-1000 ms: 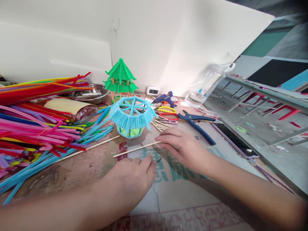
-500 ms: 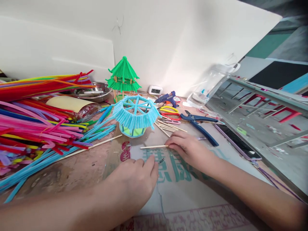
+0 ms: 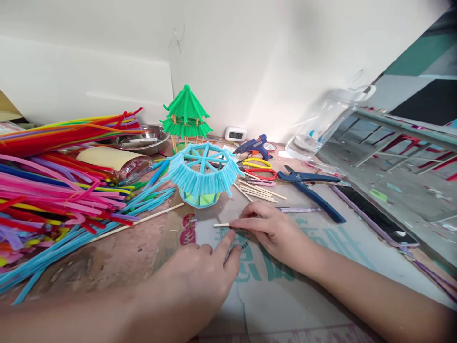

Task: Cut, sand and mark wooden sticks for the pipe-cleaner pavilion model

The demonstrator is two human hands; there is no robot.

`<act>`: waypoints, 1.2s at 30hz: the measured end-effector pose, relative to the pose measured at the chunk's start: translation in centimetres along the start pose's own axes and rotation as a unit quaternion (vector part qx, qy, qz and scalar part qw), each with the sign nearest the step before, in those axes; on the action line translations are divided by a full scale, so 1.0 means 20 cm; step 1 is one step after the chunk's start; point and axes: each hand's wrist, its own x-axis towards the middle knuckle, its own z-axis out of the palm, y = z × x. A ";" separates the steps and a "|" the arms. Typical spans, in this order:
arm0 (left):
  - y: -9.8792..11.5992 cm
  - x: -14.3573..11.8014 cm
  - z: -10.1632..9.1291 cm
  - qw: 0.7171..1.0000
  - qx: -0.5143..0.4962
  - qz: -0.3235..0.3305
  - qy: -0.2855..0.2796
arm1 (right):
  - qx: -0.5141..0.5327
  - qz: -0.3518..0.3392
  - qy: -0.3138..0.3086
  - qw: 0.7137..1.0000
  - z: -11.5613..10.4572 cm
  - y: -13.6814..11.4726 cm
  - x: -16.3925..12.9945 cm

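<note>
Both hands have come closer together since a second ago, and much less of the thin wooden stick [image 3: 221, 225] pokes out; before, a long piece lay across the printed sheet [image 3: 321, 247], now only a short pale end shows left of the right hand [image 3: 271, 228]; that hand lies flat with its fingers pinching down on the stick, and I cannot tell how much stick is hidden under it; the left hand [image 3: 200, 271] rests on the sheet with its first finger stretched toward the stick, holding nothing that I can see.

I think the work is about half done; the green pagoda [image 3: 186, 116] far back looks finished, with two fuzzy roofs on stick legs; the blue roof [image 3: 202, 171] near it is a round fringe of fuzzy wire on spokes, sitting on a green cup, and it has no legs yet.

Soft, bendy fuzzy wires [image 3: 53, 181] in many colours lie heaped on the left; smooth short sticks [image 3: 257, 190], a blue glue gun [image 3: 255, 145] and hard blue pliers [image 3: 310, 188] lie to the right.
</note>
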 end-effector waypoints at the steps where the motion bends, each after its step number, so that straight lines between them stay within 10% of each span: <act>1: 0.00 0.00 0.00 1.000 0.002 0.004 -0.005 | 0.003 0.000 0.000 1.000 0.00 0.00 0.00; 16: 0.01 -0.01 0.05 0.993 -0.013 -0.027 0.114 | 0.021 0.006 -0.004 1.000 -0.04 0.01 -0.01; 36: 0.00 -0.01 0.00 0.999 -0.029 0.006 -0.028 | -0.157 0.047 -0.053 0.985 -0.09 -0.07 -0.01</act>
